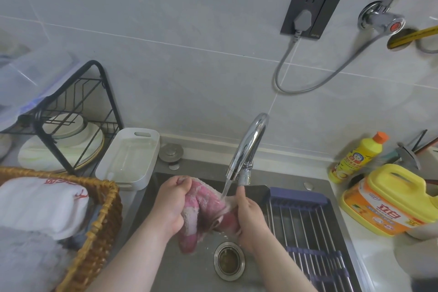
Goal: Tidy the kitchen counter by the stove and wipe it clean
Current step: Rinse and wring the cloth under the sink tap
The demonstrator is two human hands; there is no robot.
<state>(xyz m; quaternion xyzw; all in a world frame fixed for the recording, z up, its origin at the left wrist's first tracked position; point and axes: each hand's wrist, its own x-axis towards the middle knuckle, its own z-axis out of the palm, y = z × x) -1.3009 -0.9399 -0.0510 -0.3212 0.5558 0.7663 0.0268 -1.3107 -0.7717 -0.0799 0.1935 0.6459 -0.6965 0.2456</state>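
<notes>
**Pink cloth held under the running tap**

To the left of the left hand [171,201] a white rectangular tray [129,156] stands on the counter [369,261] at the sink's [189,268] edge. Farther left is a black wire dish rack [75,111] with plates in it, and nearer the camera a wicker basket [104,218] holding folded white and grey cloths. Behind the fingers the chrome tap [248,147] arches forward, and a thin stream of water [226,187] falls from its spout. Just right of the right hand [251,218] a blue-framed drying rack [305,223] with metal bars lies across the sink. Beyond it, on the counter, stand a yellow detergent jug [393,199] and a slimmer yellow bottle [355,159] with an orange cap. The round drain [228,259] sits below and between the two hands.

The pink cloth [208,206] is bunched over the sink basin, stretched between both hands, with the water landing on its upper right part, close to the right hand's fingers [240,197]. The left hand's fingers [182,184] are curled tight around the cloth's upper left end. The right hand's fingers clamp its right side, thumb up beside the stream. One loose end of the cloth hangs below the left hand, beside the drain.
</notes>
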